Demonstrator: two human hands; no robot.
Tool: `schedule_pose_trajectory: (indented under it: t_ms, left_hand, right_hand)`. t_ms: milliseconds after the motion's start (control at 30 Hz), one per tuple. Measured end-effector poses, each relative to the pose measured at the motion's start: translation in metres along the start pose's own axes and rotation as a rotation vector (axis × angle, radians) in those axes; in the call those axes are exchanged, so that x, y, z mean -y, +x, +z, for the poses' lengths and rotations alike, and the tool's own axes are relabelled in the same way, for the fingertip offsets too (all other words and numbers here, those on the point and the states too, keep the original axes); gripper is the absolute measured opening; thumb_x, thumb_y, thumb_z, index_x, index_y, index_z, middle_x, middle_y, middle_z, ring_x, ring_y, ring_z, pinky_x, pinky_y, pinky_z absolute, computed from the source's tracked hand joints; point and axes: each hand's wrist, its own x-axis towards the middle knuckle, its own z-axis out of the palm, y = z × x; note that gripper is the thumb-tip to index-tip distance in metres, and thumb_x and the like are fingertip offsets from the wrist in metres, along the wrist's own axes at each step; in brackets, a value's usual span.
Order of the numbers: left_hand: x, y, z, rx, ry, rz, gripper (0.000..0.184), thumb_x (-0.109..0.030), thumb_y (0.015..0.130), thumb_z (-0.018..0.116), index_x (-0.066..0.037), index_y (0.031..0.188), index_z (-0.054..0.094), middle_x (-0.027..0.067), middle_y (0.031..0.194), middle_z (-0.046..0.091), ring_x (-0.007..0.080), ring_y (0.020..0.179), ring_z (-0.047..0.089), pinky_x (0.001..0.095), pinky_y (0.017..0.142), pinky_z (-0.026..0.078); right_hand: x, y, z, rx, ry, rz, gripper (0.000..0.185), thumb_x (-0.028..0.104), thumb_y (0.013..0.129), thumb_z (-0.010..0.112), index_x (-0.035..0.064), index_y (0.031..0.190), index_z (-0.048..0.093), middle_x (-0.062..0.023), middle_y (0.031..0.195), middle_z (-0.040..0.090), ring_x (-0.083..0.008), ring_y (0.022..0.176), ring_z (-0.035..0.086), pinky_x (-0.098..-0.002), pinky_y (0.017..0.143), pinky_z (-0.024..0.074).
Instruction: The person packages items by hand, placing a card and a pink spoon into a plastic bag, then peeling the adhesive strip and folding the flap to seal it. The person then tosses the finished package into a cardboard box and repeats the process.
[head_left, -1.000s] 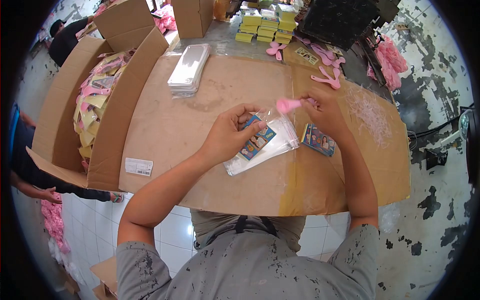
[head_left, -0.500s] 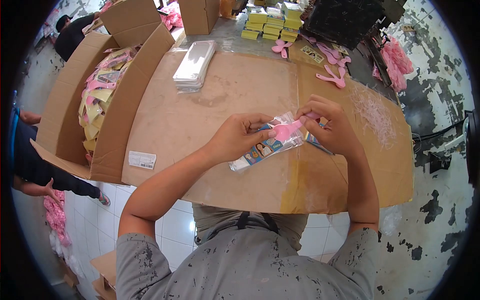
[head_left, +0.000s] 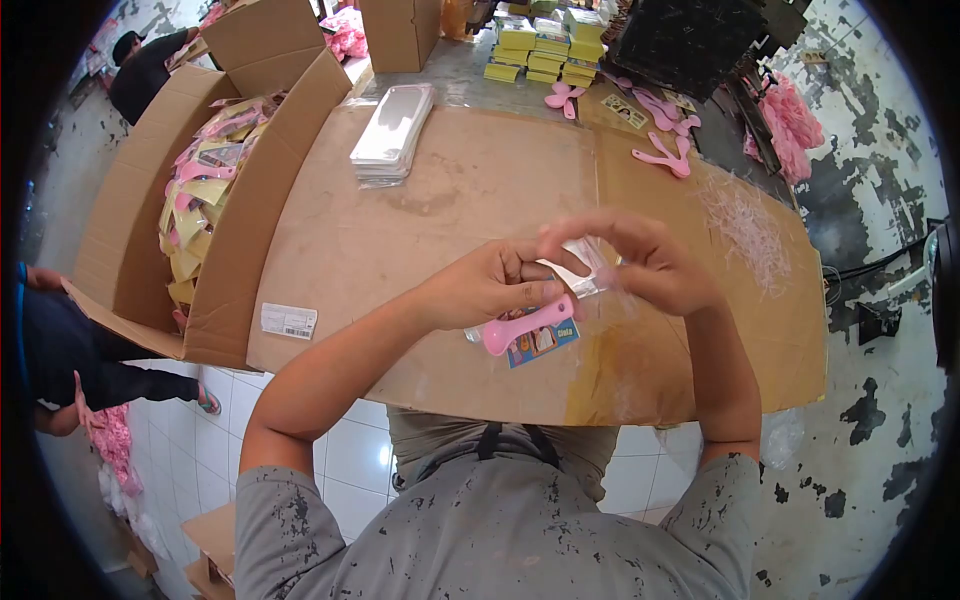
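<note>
My left hand (head_left: pixel 495 285) is closed, thumb against fingers, on a clear plastic bag (head_left: pixel 575 262) that catches the light. Just below its thumb is a pink measuring spoon (head_left: pixel 525 325), bowl toward the lower left and handle end toward the upper right. Whether the thumb also touches the spoon I cannot tell. Under the spoon a blue printed card (head_left: pixel 550 343) lies on the cardboard, partly covered. My right hand (head_left: pixel 645 265) is raised at the bag's right side with curved fingers, smeared by motion; its grip on the plastic is unclear.
A cardboard box (head_left: pixel 225 290) of packed pouches stands at the left. Flat clear-plastic packs (head_left: pixel 392 135) lie behind my hands. Card stacks (head_left: pixel 545 45), loose pink spoons (head_left: pixel 665 155) and plastic strips (head_left: pixel 745 235) are farther back and right. A person (head_left: pixel 75 335) stands at the left edge.
The pink spoon has left my right fingers and now sits lower, bowl toward the lower left, over the card. My right hand has shifted slightly and blurs beside the bag.
</note>
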Motion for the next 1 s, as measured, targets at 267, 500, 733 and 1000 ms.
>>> schedule_pose_trajectory:
  t_ms: [267,500,733,1000]
  left_hand:
    - [-0.008,-0.004,0.008,-0.181,0.202,0.325,0.052,-0.005,0.095,0.064,0.001,0.146,0.051,0.0126,0.151,0.055,0.0240,0.141,0.052,0.0392,0.118,0.039]
    - [-0.008,-0.004,0.029,-0.333,0.600,0.489,0.041,-0.006,0.099,0.064,0.000,0.140,0.058,0.0143,0.131,0.070,0.0229,0.124,0.067,0.0354,0.105,0.052]
    - [-0.009,-0.003,0.033,-0.414,0.376,0.336,0.034,-0.006,0.103,0.061,0.001,0.136,0.061,0.0105,0.101,0.078,0.0078,0.093,0.071,0.0265,0.082,0.055]
    - [-0.004,-0.008,0.033,-0.462,0.655,0.344,0.042,-0.003,0.102,0.063,0.005,0.142,0.055,0.0122,0.093,0.079,0.0085,0.085,0.072,0.0261,0.076,0.058]
  right_hand:
    - [0.049,0.002,0.009,-0.259,-0.447,0.013,0.009,0.003,0.092,0.072,0.0023,0.101,0.073,-0.0045,0.094,0.072,-0.0114,0.086,0.066,-0.0278,0.076,0.0509]
    - [0.044,-0.002,0.032,-0.555,-0.302,0.198,0.008,0.005,0.092,0.073,0.0019,0.099,0.071,0.0004,0.084,0.070,-0.0039,0.074,0.060,-0.0215,0.063,0.0455]
    - [0.022,-0.002,0.034,-0.783,-0.242,0.053,0.007,0.003,0.091,0.073,0.0034,0.097,0.069,-0.0024,0.095,0.069,-0.0095,0.083,0.064,-0.0240,0.068,0.0481]
    - [0.023,0.012,0.045,-0.499,-1.436,-0.280,0.023,0.009,0.075,0.079,0.0054,0.095,0.068,-0.0046,0.099,0.065,-0.0236,0.102,0.063,-0.0379,0.087,0.0469]
